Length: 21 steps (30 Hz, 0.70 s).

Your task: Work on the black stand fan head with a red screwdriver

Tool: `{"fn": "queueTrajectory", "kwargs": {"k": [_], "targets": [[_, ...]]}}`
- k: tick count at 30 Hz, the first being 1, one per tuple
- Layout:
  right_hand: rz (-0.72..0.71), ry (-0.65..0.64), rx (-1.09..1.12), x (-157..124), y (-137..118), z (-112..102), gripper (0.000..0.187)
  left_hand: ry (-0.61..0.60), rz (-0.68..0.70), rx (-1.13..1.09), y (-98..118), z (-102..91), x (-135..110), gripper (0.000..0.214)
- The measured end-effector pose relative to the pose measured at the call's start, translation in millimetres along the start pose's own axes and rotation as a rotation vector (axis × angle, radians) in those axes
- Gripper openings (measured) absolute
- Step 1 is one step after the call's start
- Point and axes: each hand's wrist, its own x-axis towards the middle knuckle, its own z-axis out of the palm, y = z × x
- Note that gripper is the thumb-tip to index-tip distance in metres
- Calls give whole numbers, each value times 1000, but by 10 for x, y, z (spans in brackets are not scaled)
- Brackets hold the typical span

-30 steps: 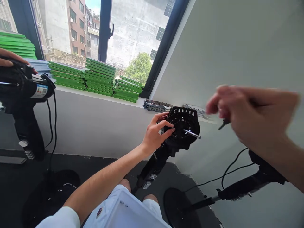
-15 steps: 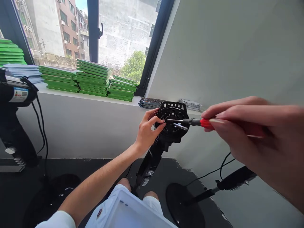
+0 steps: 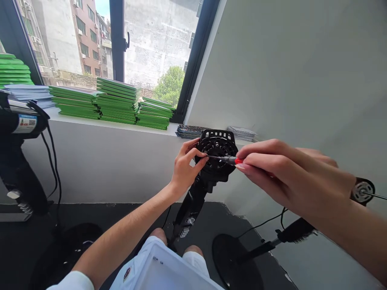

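Note:
A black round fan motor housing (image 3: pixel 217 152) stands on a black stem (image 3: pixel 190 209) in front of me. My left hand (image 3: pixel 185 169) grips its left rim, fingers pinching at the front face. My right hand (image 3: pixel 281 175) holds a red-handled screwdriver (image 3: pixel 225 159). Its metal tip points left and touches the housing's front, close to my left fingertips.
Green stacked boxes (image 3: pixel 116 100) and flat dark packets (image 3: pixel 189 131) line the white windowsill. Another black fan motor (image 3: pixel 18 121) on a stand with a cable is at left. A third stand with a round base (image 3: pixel 238 262) lies at lower right. A white bin (image 3: pixel 169 270) rests on my lap.
My right hand brought the screwdriver in from the right and pushed its tip to the housing's front. My left hand kept its grip on the rim.

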Motion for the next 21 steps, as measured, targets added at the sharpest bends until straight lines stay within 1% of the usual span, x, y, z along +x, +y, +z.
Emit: {"fn": "queueTrajectory", "kwargs": {"k": [1,3,5,6,8,9,12,13,14,16,18,20,21], "targets": [[11,-25,8,6,6,7,29,2,4,0,-6,5,1,10],[-21,-64,17,28,6,0,26,7,1,-11,-17,15,4,10],[-54,-105,-22,56,-15,-50,17,10,-12,-32,-26,22,8,8],[-65,-128,-60,70,-34,-91,18,10,-20,-43,-28,23,9,7],[-65,-167,-178,95,-81,-191,22,6,-27,-63,-31,23,10,5],[-41,-188,-263,108,-107,-242,26,1,-26,-69,-33,22,11,4],[52,-231,-512,156,-180,-353,48,-2,-8,-66,-40,18,9,3],[73,-260,-550,177,-199,-368,50,-2,-4,-58,-44,15,8,4],[76,-297,-540,198,-212,-373,47,-2,-5,-47,-47,11,5,4],[60,-391,-423,241,-229,-361,34,-5,-13,-21,-52,-2,-4,4],[83,-449,-326,280,-243,-342,35,-4,-13,-6,-61,-18,-15,13],[147,-448,-359,320,-269,-342,35,7,20,-2,-79,-33,-28,16],[170,-441,-408,340,-287,-350,40,7,45,0,-92,-38,-33,15]]}}
